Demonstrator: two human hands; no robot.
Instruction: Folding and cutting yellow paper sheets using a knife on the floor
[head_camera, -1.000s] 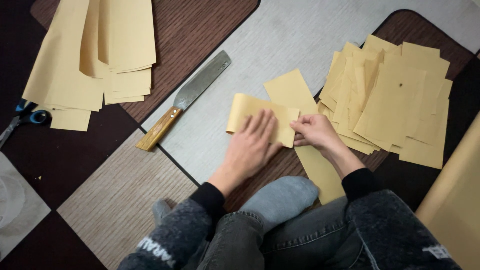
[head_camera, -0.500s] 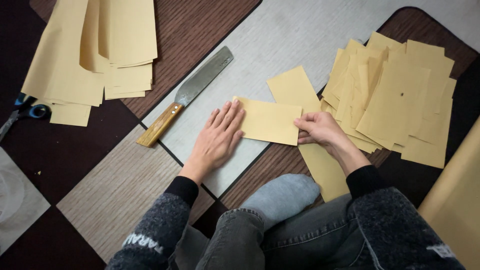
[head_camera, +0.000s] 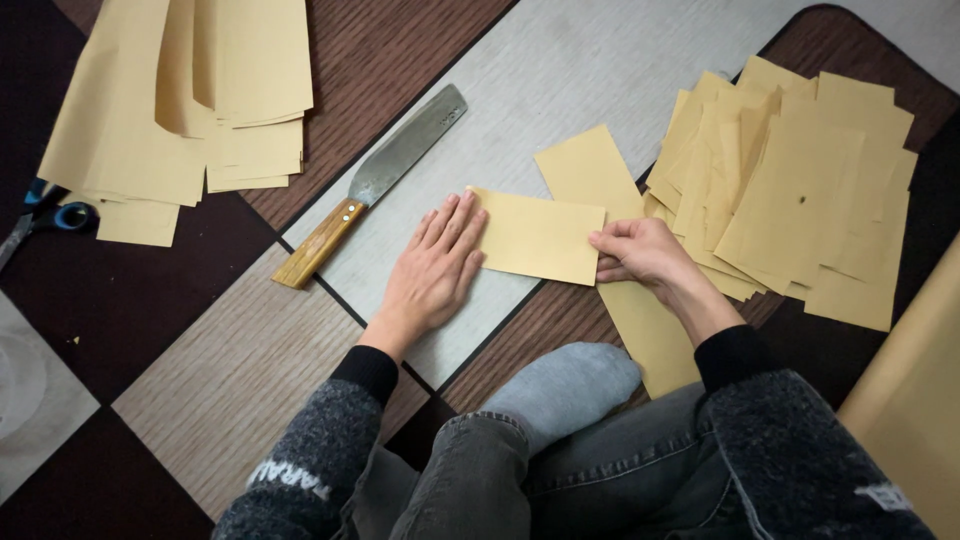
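A folded tan paper rectangle (head_camera: 540, 237) lies on the patterned floor in front of my knee. My left hand (head_camera: 432, 268) rests flat, fingers together, at the paper's left edge, fingertips just touching it. My right hand (head_camera: 640, 255) pinches the paper's right edge between thumb and fingers. Under the paper lies a longer tan strip (head_camera: 620, 250) that runs toward my leg.
A broad knife with a wooden handle (head_camera: 375, 183) lies left of my left hand. A pile of cut tan sheets (head_camera: 790, 190) sits at right, larger tan sheets (head_camera: 190, 100) at upper left. Blue-handled scissors (head_camera: 45, 215) lie at the left edge. A tan roll (head_camera: 915, 400) is at lower right.
My left hand has slid leftward off the top of the folded paper to its left edge. The paper now lies flatter. My right hand has stayed on the right edge.
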